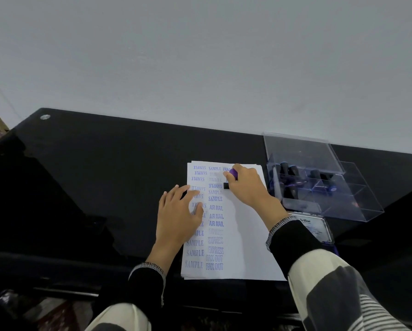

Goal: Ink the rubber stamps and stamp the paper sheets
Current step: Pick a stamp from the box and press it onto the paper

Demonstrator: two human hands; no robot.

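A stack of white paper sheets (245, 235) lies on the black table, its top sheet covered in blue prints such as SAMPLE, AIR MAIL, EXPRESS and FAX OUT. My right hand (248, 187) grips a rubber stamp (232, 179) with a purple handle and black base, pressed down on the upper part of the sheet below a FRAGILE print. My left hand (181, 213) lies flat with spread fingers on the sheet's left edge. A blue ink pad (317, 229) sits to the right, partly hidden by my right sleeve.
A clear plastic box (319, 185) with its lid raised holds several more stamps at the right of the paper. The black glass table (92, 175) stretches to the left. A pale wall stands right behind the table.
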